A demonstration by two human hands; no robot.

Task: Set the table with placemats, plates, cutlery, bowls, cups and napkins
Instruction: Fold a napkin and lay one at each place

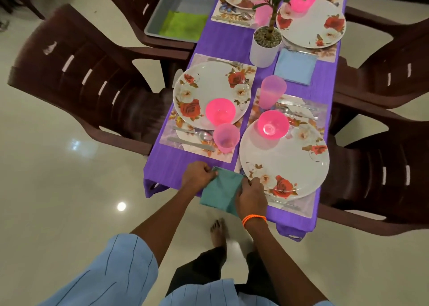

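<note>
A teal napkin (219,190) lies at the near edge of the purple-clothed table (222,41). My left hand (197,174) pinches its top left corner and my right hand (251,197) grips its right edge. Just right of it sits a floral plate (290,164) with a pink bowl (273,124) on a placemat (321,110). Farther left another floral plate (209,89) carries a pink bowl (220,113), with a pink cup (226,137), knife and spoon (204,135) on its placemat (197,151). A light blue napkin (294,66) lies by the far right setting.
A white potted plant (265,45) stands mid-table. A grey tray (181,13) holding a green napkin (184,24) rests on a chair at the far left. Brown plastic chairs (81,73) flank both long sides. My bare foot (218,232) is on the glossy floor.
</note>
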